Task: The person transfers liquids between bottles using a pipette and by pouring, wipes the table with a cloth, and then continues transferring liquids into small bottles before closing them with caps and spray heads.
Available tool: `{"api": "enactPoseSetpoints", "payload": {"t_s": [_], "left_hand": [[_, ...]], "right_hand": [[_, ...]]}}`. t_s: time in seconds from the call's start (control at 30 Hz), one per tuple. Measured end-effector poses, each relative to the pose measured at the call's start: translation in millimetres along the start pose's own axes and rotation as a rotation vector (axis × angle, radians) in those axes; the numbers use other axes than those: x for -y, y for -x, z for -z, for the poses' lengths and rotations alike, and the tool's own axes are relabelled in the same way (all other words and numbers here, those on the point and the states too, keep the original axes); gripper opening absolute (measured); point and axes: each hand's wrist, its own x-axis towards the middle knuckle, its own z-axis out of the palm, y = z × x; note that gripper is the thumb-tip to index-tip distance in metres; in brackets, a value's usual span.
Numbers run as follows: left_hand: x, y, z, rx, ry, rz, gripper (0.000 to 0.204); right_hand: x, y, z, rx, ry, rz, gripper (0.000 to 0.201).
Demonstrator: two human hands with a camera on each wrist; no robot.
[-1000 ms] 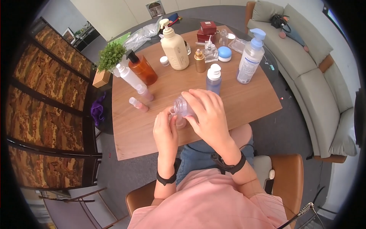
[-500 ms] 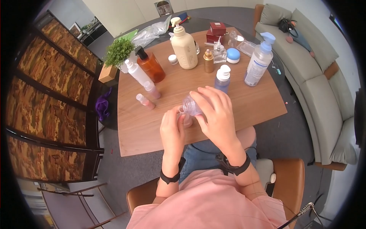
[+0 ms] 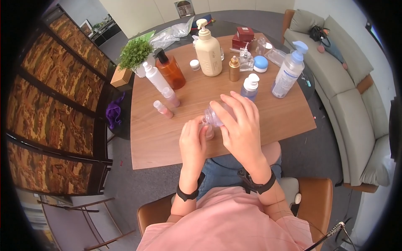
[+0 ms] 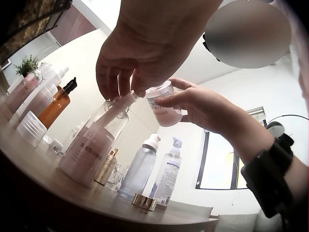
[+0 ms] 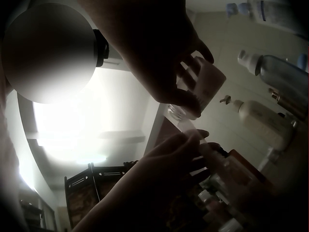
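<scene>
My right hand [image 3: 243,129] grips a clear bottle [image 3: 214,116] that is tilted, its open neck toward my left hand [image 3: 192,144]. Pink contents show inside this bottle [image 4: 166,113] in the left wrist view. There, the fingertips of my left hand [image 4: 140,48] pinch a pale funnel-like piece [image 4: 113,110], whose narrow part reaches down into an upright pink bottle [image 4: 84,157] on the table. The tilted neck is close to the piece's top; whether they touch I cannot tell. In the right wrist view, both hands are dark against the light.
Two small pink bottles, a white bottle [image 3: 155,77] and an amber pump bottle [image 3: 171,73] stand left on the wooden table [image 3: 155,144]. Beyond the hands are a cream pump bottle [image 3: 208,56], a gold bottle [image 3: 234,70], a blue-lidded jar [image 3: 260,65] and a blue-pump bottle [image 3: 288,75].
The head view has shifted, so the table and its things appear farther right. Both hands keep nearly the same pose, with the clear bottle still tilted beside the left fingers.
</scene>
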Motion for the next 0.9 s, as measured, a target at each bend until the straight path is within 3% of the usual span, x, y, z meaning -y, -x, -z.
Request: {"api": "enactPoseSetpoints", "payload": {"t_s": [0.9], "left_hand": [[-2.0, 0.1, 3.0, 0.009, 0.021, -0.038, 0.02]], "right_hand": [[2.9, -4.0, 1.3, -0.018, 0.028, 0.02, 0.049]]}}
